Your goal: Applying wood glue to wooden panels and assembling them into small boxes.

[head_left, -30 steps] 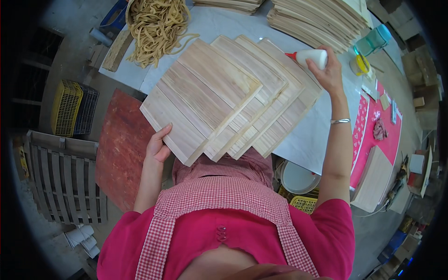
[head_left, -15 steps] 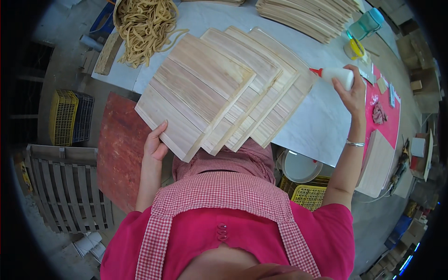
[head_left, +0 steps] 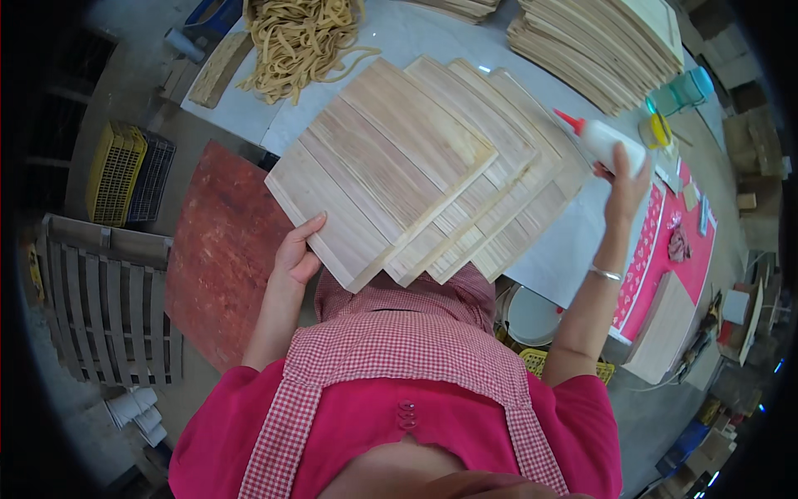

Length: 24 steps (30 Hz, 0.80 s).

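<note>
Several pale wooden panels (head_left: pixel 378 158), made of joined strips, are fanned out in an overlapping stack over the near table edge and my lap. My left hand (head_left: pixel 300 249) grips the stack's near left edge, thumb on top; its other fingers are hidden beneath. In my right hand (head_left: pixel 625 187) is a white glue bottle (head_left: pixel 613 146) with a red pointed nozzle. The bottle is tilted, its nozzle pointing far left, close to the far right edge of the rightmost panel. Whether glue is coming out cannot be seen.
Tan rubber strips (head_left: pixel 299 50) lie heaped at the far left of the white table (head_left: pixel 544 258). A tall stack of wooden panels (head_left: pixel 594 50) stands far right, beside a teal bottle (head_left: pixel 686 90) and yellow-rimmed container (head_left: pixel 655 130). A reddish board (head_left: pixel 224 258) is at left.
My view has turned, shifting the table and its things rightward. The glue bottle now tilts more, and its nozzle has moved along the rightmost panel's far edge. My left hand keeps its hold.
</note>
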Motion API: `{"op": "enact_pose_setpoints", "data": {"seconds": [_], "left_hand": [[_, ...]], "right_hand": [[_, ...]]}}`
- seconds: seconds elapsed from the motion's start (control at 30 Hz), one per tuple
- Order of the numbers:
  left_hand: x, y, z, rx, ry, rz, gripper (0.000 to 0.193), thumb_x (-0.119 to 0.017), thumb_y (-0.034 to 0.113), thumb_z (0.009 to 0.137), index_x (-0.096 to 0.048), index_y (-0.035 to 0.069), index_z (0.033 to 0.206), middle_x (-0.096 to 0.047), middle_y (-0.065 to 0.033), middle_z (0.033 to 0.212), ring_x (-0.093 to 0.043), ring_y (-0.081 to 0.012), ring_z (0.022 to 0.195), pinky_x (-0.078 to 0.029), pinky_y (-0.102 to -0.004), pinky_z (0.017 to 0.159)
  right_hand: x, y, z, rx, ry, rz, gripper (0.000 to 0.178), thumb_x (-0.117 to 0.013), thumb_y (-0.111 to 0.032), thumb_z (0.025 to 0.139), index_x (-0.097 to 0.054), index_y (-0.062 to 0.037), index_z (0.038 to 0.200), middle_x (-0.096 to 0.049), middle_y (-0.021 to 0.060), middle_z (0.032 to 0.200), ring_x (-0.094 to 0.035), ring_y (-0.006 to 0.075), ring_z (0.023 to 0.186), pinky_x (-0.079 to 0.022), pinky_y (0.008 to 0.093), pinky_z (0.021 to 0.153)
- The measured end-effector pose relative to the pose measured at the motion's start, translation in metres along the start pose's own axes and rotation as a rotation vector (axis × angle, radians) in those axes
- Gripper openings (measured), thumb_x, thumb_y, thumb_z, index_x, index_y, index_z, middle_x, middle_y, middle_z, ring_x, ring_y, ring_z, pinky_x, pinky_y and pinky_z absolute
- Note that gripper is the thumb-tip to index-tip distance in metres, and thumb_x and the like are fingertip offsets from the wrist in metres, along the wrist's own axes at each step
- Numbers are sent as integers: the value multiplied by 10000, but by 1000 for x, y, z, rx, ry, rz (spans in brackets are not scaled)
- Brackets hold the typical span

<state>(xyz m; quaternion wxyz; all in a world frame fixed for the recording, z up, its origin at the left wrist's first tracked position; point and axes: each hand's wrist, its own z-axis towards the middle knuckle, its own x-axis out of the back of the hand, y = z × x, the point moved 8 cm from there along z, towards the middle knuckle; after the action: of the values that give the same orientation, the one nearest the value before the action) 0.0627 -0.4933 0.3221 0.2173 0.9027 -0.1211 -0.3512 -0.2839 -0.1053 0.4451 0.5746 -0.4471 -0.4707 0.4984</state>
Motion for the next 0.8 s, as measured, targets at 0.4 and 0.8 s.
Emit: {"op": "enact_pose_setpoints", "data": {"seconds": [0.4, 0.8], "left_hand": [[9, -4, 3, 19, -18, -40, 499, -628, 71, 854, -423, -52, 1292, -521, -172, 1257, -515, -296, 1167, -411, -434, 1021], [8, -2, 4, -13, -32, 0, 539, -617, 76, 855, -385, -44, 1326, -513, -177, 1268, -509, -309, 1176, -399, -442, 1035]], "right_hand": [[-172, -7, 28, 174, -206, -81, 467, -765, -277, 759, -519, 33, 1007, -627, 145, 853, -647, 187, 657, -531, 281, 503], [-130, -46, 12, 543, -255, -468, 463, -771, -261, 726, -533, -19, 1041, -660, 169, 846, -657, 278, 750, -512, 364, 681]]}}
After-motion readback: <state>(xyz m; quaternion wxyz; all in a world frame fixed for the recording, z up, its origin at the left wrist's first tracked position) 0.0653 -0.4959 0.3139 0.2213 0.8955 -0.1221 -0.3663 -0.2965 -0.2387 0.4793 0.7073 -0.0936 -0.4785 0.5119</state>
